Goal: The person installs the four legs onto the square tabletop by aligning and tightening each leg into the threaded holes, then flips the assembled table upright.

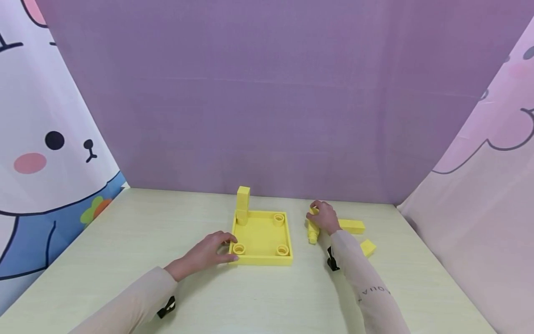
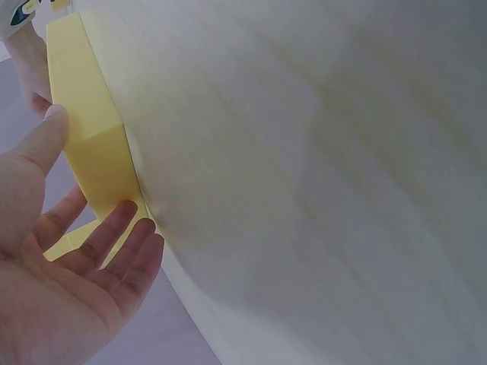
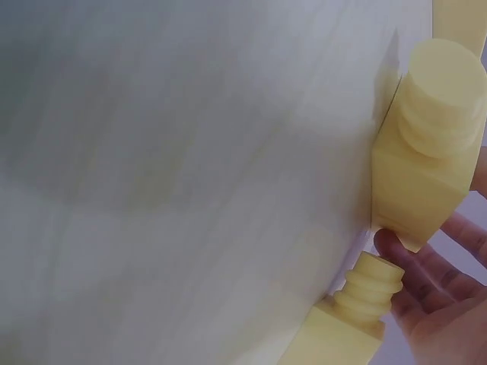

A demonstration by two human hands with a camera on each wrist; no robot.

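Observation:
A yellow square tray (image 1: pixel 261 260) with raised rims lies on the table; three of its corners show round sockets, and an upright yellow leg (image 1: pixel 243 199) stands in the far left one. My left hand (image 1: pixel 208 253) holds the tray's near left corner, thumb on the front wall and fingers at the left rim. To the tray's right, my right hand (image 1: pixel 324 217) grips a yellow screw-ended leg (image 1: pixel 312 234). This leg's round threaded end (image 3: pixel 443 95) points toward me. Its far part is hidden by the fingers.
Right of my right hand lie a yellow leg (image 1: pixel 352 226) and another yellow block (image 1: pixel 368 247), partly behind my forearm. A threaded end (image 3: pixel 369 289) shows on one of them. Purple cloth (image 1: pixel 267 102) hangs behind the table (image 1: pixel 250 297), with printed curtains at both sides.

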